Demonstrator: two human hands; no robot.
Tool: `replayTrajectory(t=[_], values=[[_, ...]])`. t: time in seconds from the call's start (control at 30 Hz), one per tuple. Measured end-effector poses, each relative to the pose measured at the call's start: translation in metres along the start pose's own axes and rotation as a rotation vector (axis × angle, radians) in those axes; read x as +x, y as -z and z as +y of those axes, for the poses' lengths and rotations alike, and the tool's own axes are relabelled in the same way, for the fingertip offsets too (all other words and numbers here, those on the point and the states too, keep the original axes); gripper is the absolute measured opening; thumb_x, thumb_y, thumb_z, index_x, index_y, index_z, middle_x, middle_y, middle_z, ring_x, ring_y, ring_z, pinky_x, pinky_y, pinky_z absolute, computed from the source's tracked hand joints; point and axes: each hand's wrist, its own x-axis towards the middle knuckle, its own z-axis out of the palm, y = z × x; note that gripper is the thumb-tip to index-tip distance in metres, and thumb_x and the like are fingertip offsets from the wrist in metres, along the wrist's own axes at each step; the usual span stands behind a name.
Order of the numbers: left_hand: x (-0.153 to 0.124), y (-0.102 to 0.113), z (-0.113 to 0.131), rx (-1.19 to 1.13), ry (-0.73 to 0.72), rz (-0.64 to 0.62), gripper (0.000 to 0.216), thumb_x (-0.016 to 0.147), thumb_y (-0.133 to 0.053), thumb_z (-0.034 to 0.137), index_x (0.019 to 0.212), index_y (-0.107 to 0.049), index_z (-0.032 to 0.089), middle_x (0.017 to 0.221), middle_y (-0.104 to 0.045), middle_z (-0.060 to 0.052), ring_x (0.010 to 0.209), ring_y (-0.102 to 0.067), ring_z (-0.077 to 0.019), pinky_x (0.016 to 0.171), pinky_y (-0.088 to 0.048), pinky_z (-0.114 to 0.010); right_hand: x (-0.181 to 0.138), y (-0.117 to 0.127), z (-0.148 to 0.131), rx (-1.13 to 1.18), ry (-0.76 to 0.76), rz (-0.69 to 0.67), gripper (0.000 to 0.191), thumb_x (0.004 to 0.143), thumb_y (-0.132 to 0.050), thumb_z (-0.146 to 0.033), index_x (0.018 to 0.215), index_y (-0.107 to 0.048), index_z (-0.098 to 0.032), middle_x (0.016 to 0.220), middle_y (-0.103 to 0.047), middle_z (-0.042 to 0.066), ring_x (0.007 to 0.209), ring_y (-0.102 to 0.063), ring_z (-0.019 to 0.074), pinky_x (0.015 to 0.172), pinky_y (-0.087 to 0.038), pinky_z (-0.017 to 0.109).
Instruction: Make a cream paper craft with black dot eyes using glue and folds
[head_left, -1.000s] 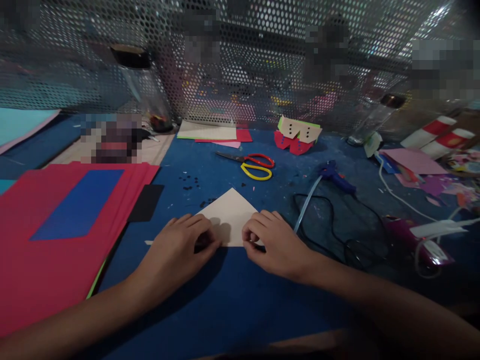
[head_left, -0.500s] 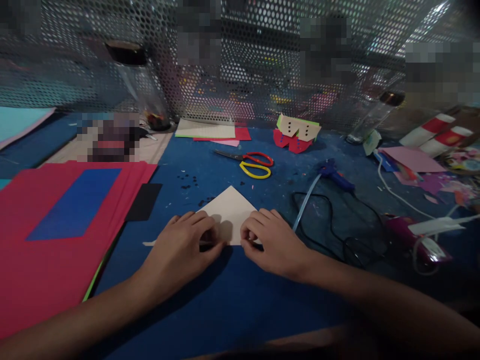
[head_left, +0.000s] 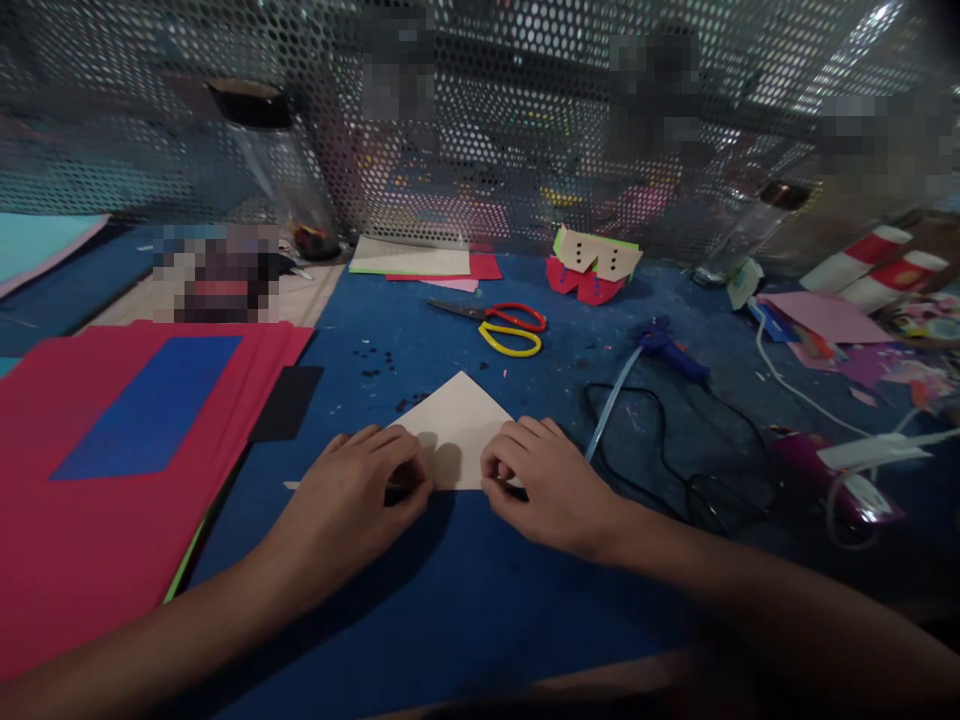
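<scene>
A cream paper (head_left: 459, 420) lies on the blue table (head_left: 450, 600) right in front of the person, showing as a triangle with its point aimed at the far side and its straight edge near. The left hand (head_left: 367, 475) rests over its left corner, fingers curled and thumb drawn in toward them; the right hand (head_left: 544, 480) sits over the right corner, curled much the same way. From here I can't tell whether either one actually pinches the paper or only presses on it. The two hands stand apart, with bare paper between them.

Beyond the point lie scissors (head_left: 482, 316) with one red and one yellow handle, and farther back a folded red-and-cream paper cutout (head_left: 600, 258) with dark dots. Off to the right is a blue glue gun (head_left: 673, 352), a glue stick (head_left: 613, 405) poking out of its back. Over on the left, a blue paper rectangle (head_left: 150, 405) lies on red sheets (head_left: 90, 560), with a black paper piece (head_left: 287, 403) at their right edge.
</scene>
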Motion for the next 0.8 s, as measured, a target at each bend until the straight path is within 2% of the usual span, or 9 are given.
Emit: replayTrajectory(t=[0.4,0.8], values=[[-0.005,0.007,-0.009,-0.020,0.065,-0.041,0.012,0.088,-0.058,0.026,0.076,-0.059,0.023,0.075,-0.066,0.000,0.074,-0.059,-0.0216,0.070,-0.035,-0.035,0.000,0.000,0.000,-0.006,-0.002,-0.007,0.005,0.090,-0.060,-0.016,0.089,-0.060,-0.021,0.092,-0.066,0.002,0.090,-0.053,0.0193,0.081,-0.031,0.035],[-0.008,0.012,-0.010,-0.002,0.070,-0.047,0.012,0.087,-0.055,0.028,0.077,-0.061,0.024,0.075,-0.068,-0.001,0.072,-0.060,-0.0212,0.066,-0.037,-0.034,0.000,0.001,0.000,-0.007,-0.006,-0.007,0.006,0.090,-0.060,-0.016,0.088,-0.059,-0.021,0.091,-0.067,0.002,0.091,-0.054,0.0199,0.082,-0.031,0.035]])
